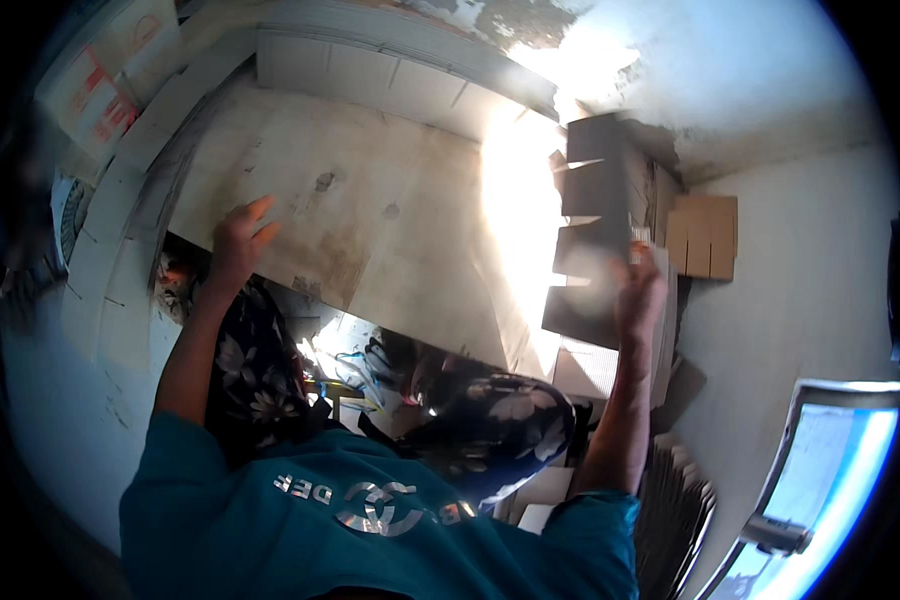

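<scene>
My left hand hovers over the left front edge of a worn, stained wooden tabletop. Its thumb and fingers are apart, and nothing lies between them. On the right, my right hand is at the right-hand edge of a grey slotted cardboard piece. The fingers curl in at that edge and appear to grip it; glare and blur soften the fingertips. This piece stands at the table's right end, its slots facing the tabletop.
Pale slotted cardboard strips line the table's far side. More strips stand at the left. A brown slotted piece is by the right wall. Stacked cardboard sits at lower right, near a bright window.
</scene>
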The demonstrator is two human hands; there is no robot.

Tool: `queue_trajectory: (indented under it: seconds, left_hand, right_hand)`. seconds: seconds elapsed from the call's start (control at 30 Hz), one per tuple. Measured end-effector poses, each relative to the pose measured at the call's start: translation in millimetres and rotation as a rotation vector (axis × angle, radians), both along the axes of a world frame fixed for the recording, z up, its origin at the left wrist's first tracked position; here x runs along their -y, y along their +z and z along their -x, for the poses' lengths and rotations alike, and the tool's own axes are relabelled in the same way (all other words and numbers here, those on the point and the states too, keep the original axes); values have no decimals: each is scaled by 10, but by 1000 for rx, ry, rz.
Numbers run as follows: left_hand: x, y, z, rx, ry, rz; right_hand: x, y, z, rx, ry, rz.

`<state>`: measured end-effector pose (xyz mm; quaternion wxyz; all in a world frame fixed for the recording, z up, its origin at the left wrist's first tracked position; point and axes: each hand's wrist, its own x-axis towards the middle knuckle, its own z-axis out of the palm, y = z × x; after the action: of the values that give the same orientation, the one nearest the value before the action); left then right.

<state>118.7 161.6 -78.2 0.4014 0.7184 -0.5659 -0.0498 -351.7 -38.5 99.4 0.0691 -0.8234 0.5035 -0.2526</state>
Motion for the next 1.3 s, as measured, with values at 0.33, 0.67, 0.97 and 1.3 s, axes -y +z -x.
queue_trajectory:
  seconds: [0.33, 0.67, 0.97, 1.3]
  left_hand:
    - [2209, 620, 707, 217, -279, 268]
    - [3449, 512, 935, 679, -230, 60]
    - [3388, 508, 810, 549, -419, 283]
    - [2586, 737, 1245, 381, -744, 255]
  right_hand:
    - [56, -74, -998, 448, -190, 127]
    - [366, -398, -910, 281, -186, 231]
    - [375, -401, -962, 703, 11, 111]
    - [327, -395, -1015, 888, 76, -81]
